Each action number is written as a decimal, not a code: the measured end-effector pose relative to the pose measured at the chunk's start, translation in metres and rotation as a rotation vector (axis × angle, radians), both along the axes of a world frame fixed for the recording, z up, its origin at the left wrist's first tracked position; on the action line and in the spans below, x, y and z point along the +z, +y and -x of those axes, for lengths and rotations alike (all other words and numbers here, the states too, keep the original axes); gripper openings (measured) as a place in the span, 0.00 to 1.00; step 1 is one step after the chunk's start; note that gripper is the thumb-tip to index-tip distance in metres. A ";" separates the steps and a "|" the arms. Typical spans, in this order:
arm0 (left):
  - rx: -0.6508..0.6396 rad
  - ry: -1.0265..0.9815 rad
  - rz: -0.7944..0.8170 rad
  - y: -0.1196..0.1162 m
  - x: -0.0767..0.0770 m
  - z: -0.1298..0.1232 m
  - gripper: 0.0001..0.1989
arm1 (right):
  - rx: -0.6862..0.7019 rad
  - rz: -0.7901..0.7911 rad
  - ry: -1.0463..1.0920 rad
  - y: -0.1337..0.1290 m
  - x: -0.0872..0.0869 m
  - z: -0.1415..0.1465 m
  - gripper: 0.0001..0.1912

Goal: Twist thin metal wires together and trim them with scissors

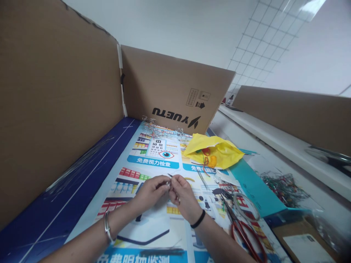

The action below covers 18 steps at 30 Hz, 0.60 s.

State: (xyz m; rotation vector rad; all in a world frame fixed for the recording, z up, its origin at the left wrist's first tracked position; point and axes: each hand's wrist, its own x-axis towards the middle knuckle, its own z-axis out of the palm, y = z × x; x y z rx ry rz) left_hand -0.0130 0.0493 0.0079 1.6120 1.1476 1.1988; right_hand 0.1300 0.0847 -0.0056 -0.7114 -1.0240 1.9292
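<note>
Both hands are close together, fingertips nearly meeting, over a glossy printed paper sheet [153, 228] covering the worktop. Left hand [153, 190], silver bangle at its wrist, pinches a small silvery piece [168, 183] between thumb and fingers; too small to make out further. Right hand [184, 195], black band at its wrist, has finger and thumb pressed together on a slim dark pointed piece [170, 175], its tip showing at about 11 o'clock of that grip. Taking the hands as clock centre: yellow soft pouch [226, 151], mouth open, at 2 o'clock, orange and red strands inside; red, green and silvery tangle of thin wire [285, 188] at 3, beyond a flat teal board [255, 190]. Red-handled metal scissors [235, 220] lie near 4 o'clock, beside a silvery wire coil [255, 207]. Bundle of thin dark strands [161, 252] at 6. Loose pale strands [79, 166] on the dark blue mat between 9 and 10. Silvery wire clump [149, 126] at 11, below a brown cardboard panel [164, 78] at 12, its "YUETU" lettering upside down.
</note>
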 end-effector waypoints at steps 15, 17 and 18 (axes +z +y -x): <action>0.216 -0.383 0.188 0.007 -0.002 0.011 0.14 | -0.052 0.238 0.018 0.003 0.004 0.000 0.12; 0.237 -0.355 0.174 0.009 -0.004 0.011 0.13 | -0.045 0.225 -0.007 0.004 0.003 -0.001 0.13; 0.245 -0.338 0.166 0.009 -0.005 0.011 0.13 | -0.039 0.222 -0.025 0.005 0.003 -0.002 0.14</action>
